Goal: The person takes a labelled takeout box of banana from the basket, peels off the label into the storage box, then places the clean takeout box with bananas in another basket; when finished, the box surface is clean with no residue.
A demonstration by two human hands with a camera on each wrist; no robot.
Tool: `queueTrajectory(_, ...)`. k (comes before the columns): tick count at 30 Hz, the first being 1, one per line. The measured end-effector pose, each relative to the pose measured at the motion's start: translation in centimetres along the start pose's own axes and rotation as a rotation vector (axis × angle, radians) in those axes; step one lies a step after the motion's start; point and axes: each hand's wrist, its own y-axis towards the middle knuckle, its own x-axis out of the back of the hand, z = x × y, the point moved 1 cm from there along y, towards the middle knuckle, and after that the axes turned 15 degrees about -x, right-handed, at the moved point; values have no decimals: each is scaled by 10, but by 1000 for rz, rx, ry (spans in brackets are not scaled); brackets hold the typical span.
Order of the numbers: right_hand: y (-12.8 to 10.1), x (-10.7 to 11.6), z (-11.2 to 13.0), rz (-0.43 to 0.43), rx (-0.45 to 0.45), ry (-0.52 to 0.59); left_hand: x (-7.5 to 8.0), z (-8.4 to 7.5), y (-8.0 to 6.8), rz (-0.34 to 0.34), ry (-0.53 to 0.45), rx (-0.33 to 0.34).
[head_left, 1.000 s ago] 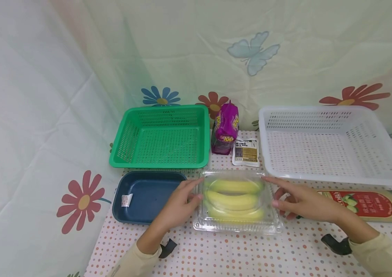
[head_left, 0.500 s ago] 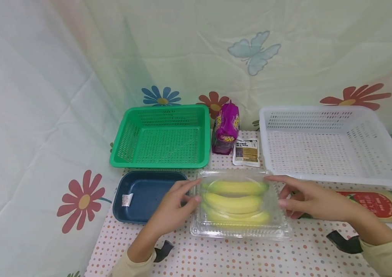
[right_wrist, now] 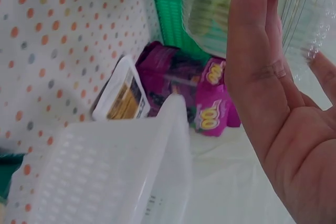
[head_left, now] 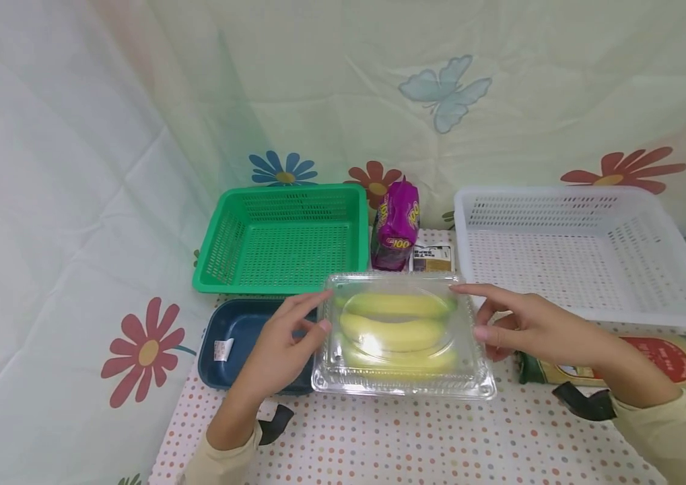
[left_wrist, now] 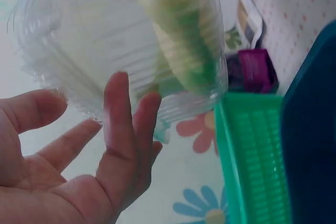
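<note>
— Status? 
— Left hand (head_left: 279, 347) and right hand (head_left: 524, 328) press straight-fingered against the banana clamshell (head_left: 400, 333), held above the desk (head_left: 415, 438).
— Next? 
— Likely a basket; keep it level.

Head view looked forward and down over the tabletop (head_left: 379, 444), both wrist views sat close, facing far, all shared the clear banana box (head_left: 400, 337) and green basket (head_left: 285, 239).
</note>
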Motion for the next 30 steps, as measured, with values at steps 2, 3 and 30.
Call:
queueTrajectory(2,6,-1,5,-1,3,25,6,1,3,-31,7,0)
queueTrajectory(3,10,-1,8,-6,10,38,10,2,5,-46,9,6)
queueTrajectory(30,126,-38,90,-203,-123,367,77,49,29,-548,-144,203)
